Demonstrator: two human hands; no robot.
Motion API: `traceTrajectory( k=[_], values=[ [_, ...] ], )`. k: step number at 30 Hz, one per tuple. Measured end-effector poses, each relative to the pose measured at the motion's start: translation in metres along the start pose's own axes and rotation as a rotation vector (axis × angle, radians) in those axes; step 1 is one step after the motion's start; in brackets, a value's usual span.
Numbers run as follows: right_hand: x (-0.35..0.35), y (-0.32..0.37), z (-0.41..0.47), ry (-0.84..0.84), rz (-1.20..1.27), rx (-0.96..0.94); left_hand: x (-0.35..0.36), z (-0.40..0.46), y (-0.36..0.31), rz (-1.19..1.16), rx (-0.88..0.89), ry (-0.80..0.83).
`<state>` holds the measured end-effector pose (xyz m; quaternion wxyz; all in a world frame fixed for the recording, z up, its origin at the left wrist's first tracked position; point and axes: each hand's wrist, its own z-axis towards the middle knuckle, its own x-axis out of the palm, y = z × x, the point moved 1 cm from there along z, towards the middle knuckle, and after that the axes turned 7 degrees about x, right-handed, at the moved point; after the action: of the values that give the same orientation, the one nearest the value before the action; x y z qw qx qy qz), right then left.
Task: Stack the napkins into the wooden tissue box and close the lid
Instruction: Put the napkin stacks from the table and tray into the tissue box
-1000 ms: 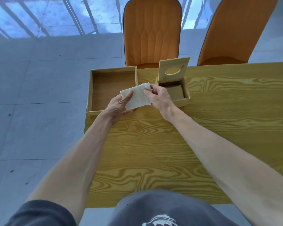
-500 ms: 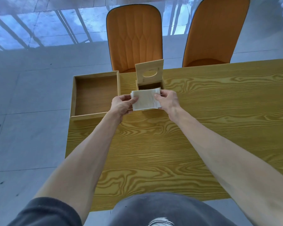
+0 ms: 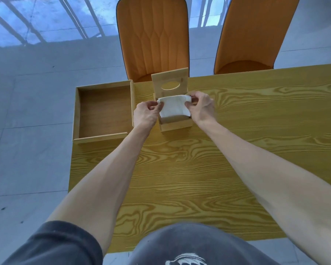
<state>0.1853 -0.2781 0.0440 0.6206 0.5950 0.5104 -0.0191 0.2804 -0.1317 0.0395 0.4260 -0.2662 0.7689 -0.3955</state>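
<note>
A folded white napkin (image 3: 174, 108) is held over the open top of the small wooden tissue box (image 3: 177, 125), which stands at the far side of the table. My left hand (image 3: 145, 114) pinches the napkin's left edge and my right hand (image 3: 202, 109) pinches its right edge. The box's lid (image 3: 169, 82), with an oval slot, stands upright behind the napkin. The napkin and my hands hide the inside of the box.
A shallow wooden tray (image 3: 103, 111) lies at the table's far left corner, beside the box. Two orange chairs (image 3: 153, 37) (image 3: 256, 31) stand behind the wooden table (image 3: 199, 169). Grey floor lies to the left.
Both hands have carried the napkin from in front of the tray to right over the open tissue box and lowered it toward the opening. The camera view has shifted.
</note>
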Motion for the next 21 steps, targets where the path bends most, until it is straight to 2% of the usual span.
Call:
traceTrajectory(
  k=[6, 10, 14, 21],
  values=[
    [0.013, -0.009, 0.001, -0.018, -0.370, -0.145, -0.003, -0.001, 0.010, 0.382, 0.163, 0.027],
    [0.015, -0.007, 0.004, -0.024, -0.474, -0.214, 0.001, 0.000, 0.010, 0.527, 0.238, -0.011],
    [0.016, -0.003, 0.011, -0.018, -0.565, -0.254, 0.006, -0.002, 0.008, 0.543, 0.217, -0.088],
    [0.022, -0.006, 0.015, -0.069, -0.594, -0.266, 0.009, 0.003, 0.010, 0.384, 0.133, -0.181]
  ],
)
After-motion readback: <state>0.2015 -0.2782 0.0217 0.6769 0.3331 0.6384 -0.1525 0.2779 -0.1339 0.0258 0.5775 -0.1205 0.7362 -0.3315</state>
